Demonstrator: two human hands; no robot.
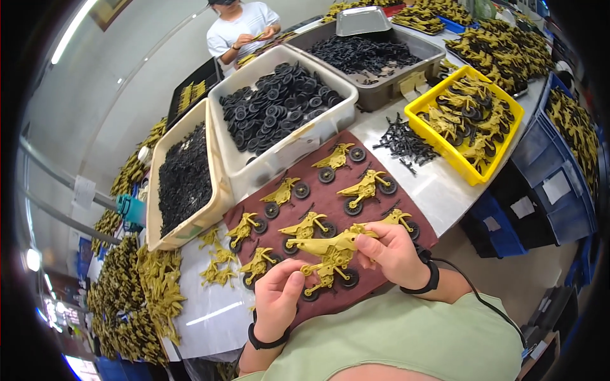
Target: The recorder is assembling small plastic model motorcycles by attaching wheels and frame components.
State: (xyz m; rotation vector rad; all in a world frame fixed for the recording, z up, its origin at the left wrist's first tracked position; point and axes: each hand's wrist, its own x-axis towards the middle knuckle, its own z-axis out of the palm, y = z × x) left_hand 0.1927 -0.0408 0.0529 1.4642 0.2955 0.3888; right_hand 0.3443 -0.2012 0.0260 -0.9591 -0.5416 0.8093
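Observation:
Above the dark red mat (pixel 406 190), a yellow toy motorcycle body (pixel 335 249) is held up between both hands. My right hand (pixel 397 254) pinches its right end between thumb and fingers. My left hand (pixel 279 295) is closed at its lower left, with thumb and fingertips against a slim yellow end. On the mat beneath lie several yellow motorcycle bodies (pixel 363 188), each with black wheels (pixel 302 190) beside it and small thin black parts near them. One of these bodies, just under my hands, is partly hidden by the held one.
Beyond the mat stand a white bin of black wheels (pixel 352 105), a cream bin of small black parts (pixel 213 184) and a grey tub (pixel 438 60). A yellow tray (pixel 470 174) holds motorcycles beside loose black parts (pixel 406 143). Yellow parts (pixel 159 286) heap at left. Another person (pixel 241 28) works across.

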